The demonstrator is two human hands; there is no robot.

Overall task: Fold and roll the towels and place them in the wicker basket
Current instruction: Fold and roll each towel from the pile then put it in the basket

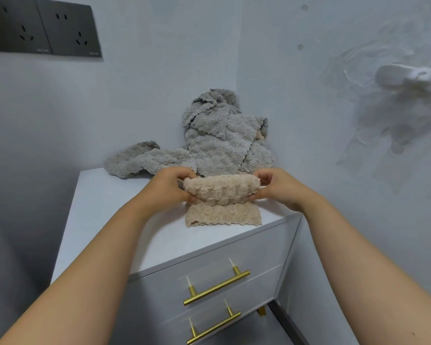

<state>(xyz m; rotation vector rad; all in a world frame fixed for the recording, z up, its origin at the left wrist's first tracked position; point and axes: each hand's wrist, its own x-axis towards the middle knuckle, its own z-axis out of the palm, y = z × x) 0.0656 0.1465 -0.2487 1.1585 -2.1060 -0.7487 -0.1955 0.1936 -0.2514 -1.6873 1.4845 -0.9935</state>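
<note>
nearest us: 2 bare forearms reach fwd from the bottom corners. below them, the front of a white cabinet w/ 2 drawers [234, 260], each w/ 1 gold bar, so 2 handles [217, 287] in all, upper and lower.

on top, the white surface [115, 220]. 1 beige towel [222, 192] lies on it near the front right edge. its near part is flat on the surface w/ a wavy hem toward us. its far part is rolled into a thick tube running left-right.

we hold that roll at both ends. left hand [171, 185] has its fingers curled over the left end, thumb under, pinching it. right hand [275, 186] does the same at the right end, fingers bent round the roll. the roll sits just above the flat part, still joined to it.

just behind the hands: a heap of grey towels [222, 140], unfolded, piled up into the wall corner, 1 tail trailing left along the surface. we can't tell how many pcs are in the heap.

farther: pale wall [147, 70]. 2 dark sockets [70, 28] side by side at upper left. 1 white holder [413, 75] on the right wall, blurred.
</note>
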